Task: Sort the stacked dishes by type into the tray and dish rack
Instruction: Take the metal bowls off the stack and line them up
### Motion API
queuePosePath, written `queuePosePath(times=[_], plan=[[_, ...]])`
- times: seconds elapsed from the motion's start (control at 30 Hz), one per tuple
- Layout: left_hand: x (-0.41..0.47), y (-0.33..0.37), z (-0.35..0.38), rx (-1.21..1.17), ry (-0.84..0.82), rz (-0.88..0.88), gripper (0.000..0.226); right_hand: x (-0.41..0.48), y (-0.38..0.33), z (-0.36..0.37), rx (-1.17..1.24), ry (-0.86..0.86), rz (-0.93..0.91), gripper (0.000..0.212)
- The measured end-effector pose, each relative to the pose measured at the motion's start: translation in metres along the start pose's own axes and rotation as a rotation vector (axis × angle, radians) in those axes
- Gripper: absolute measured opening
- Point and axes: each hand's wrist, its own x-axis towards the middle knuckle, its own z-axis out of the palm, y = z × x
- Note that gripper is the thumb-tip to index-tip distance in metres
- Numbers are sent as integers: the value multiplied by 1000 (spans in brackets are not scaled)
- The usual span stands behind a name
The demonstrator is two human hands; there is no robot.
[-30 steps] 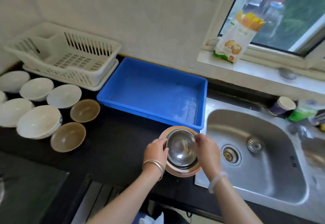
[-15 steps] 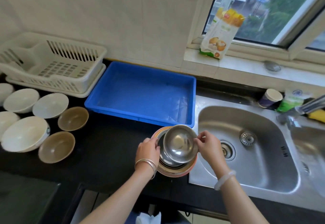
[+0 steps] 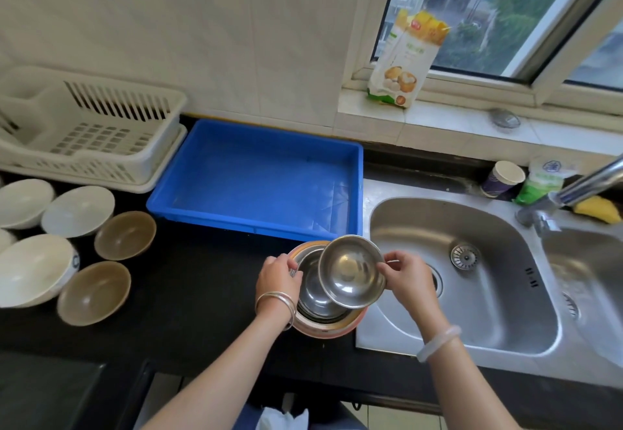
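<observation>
A stack of dishes (image 3: 317, 298) stands on the black counter beside the sink: steel bowls nested in an orange-rimmed bowl (image 3: 332, 328). My right hand (image 3: 406, 278) pinches the rim of a small steel bowl (image 3: 350, 271) and holds it tilted above the stack. My left hand (image 3: 278, 278) grips the left rim of the stack. The blue tray (image 3: 256, 224) lies just behind, with nothing in it. Further left stands the white dish rack (image 3: 101, 139), also without dishes.
Several white bowls (image 3: 33, 267) and two brown bowls (image 3: 124, 234) sit on the counter at the left. A steel double sink (image 3: 472, 281) with a tap (image 3: 586, 183) is at the right. A cup (image 3: 502, 178) and a food bag (image 3: 401, 58) stand near the window.
My right hand has lifted the top steel bowl off the stack and tilted it up to the right. My left hand has stayed on the stack's rim.
</observation>
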Motion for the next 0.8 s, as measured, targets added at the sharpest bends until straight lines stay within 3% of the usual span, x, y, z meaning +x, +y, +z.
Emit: queuePosePath(times=[0.2, 0.47, 0.8], plan=[[0, 7, -2, -74, -44, 9, 5, 1, -3, -3, 64, -12, -3, 10], [6, 2, -23, -215, -49, -25, 8, -2, -19, -8, 141, -41, -18, 14], [12, -55, -81, -571, 97, -247, 12, 2, -72, 33, 267, -173, -103, 6]])
